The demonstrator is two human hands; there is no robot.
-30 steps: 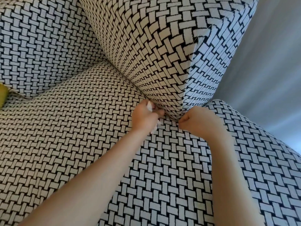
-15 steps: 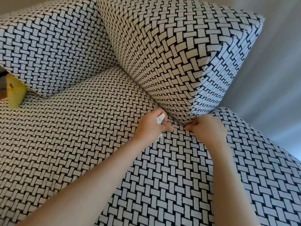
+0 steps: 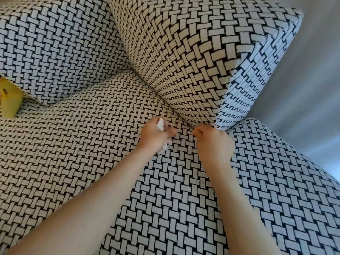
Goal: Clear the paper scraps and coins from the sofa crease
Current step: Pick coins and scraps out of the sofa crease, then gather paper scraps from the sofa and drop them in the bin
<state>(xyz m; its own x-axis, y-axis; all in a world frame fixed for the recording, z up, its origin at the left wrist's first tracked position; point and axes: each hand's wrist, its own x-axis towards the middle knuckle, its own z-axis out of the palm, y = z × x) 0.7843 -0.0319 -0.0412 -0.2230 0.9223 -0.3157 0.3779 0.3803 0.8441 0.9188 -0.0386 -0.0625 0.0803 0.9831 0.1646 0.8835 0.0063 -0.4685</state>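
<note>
mostly hidden, paper scraps [image 3: 160, 124] fill the closed left hand [image 3: 154, 133]; right hand [image 3: 211, 140] pinched, contents unclear.

Soft, even daylight fills the frame, bright without harsh glare. The right side reads cooler and bluish, on the end face of the back cushion [image 3: 257, 74] and the pale curtain [image 3: 312, 89] behind it, while the seat cushion [image 3: 73, 153] toward the left looks warmer and creamier. Shadows are faint: a thin dark line along the crease [image 3: 184, 115] and slight shading under the forearms. The wide lens bends the woven pattern, stretching it toward the corners. The curtain is a smooth blur, and the fabric at the upper right edge looks soft.
</note>
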